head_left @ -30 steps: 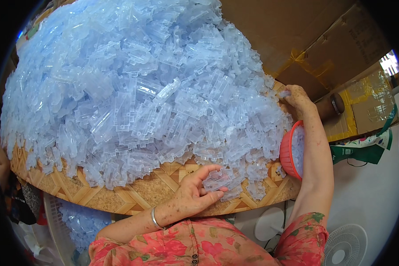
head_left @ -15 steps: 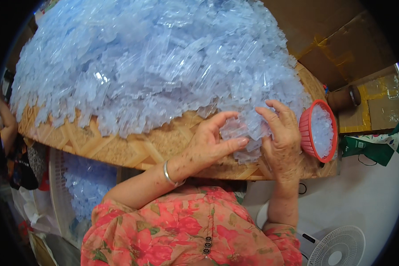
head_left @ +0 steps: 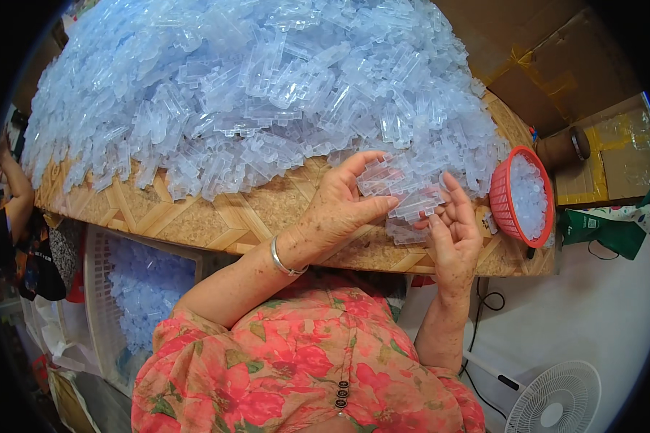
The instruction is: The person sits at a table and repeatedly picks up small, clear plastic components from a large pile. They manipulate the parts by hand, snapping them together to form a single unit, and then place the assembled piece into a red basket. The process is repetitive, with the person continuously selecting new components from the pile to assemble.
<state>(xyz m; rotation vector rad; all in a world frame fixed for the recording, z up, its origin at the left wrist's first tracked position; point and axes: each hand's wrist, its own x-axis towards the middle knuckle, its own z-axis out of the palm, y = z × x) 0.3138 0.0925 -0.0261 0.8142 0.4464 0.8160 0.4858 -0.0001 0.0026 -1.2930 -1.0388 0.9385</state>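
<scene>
A row of small clear plastic pieces (head_left: 412, 203), thin and strip-like, lies between my two hands at the near edge of the heap. My left hand (head_left: 343, 206), with a silver bangle at its wrist, grips the left side of the row between thumb and fingers. On the other side, my right hand (head_left: 455, 234) is palm up, its thumb and curled fingers around the row's right end and its index finger raised. Some of its fingertips are partly hidden behind the clear plastic. A large heap of the same bluish clear pieces (head_left: 267, 79) rises beyond my hands.
The heap rests on a round woven-pattern tabletop (head_left: 188, 213). A red plastic basket (head_left: 505, 206) with pieces in it stands at the right edge. Below left is a white crate (head_left: 97, 289) of pieces; a white fan (head_left: 556, 404) is lower right. Another person's arm (head_left: 14, 180) shows far left.
My right hand has turned from palm down to palm up at the row's right end. The pieces between my hands now lie more in line. My left hand keeps its grip.
</scene>
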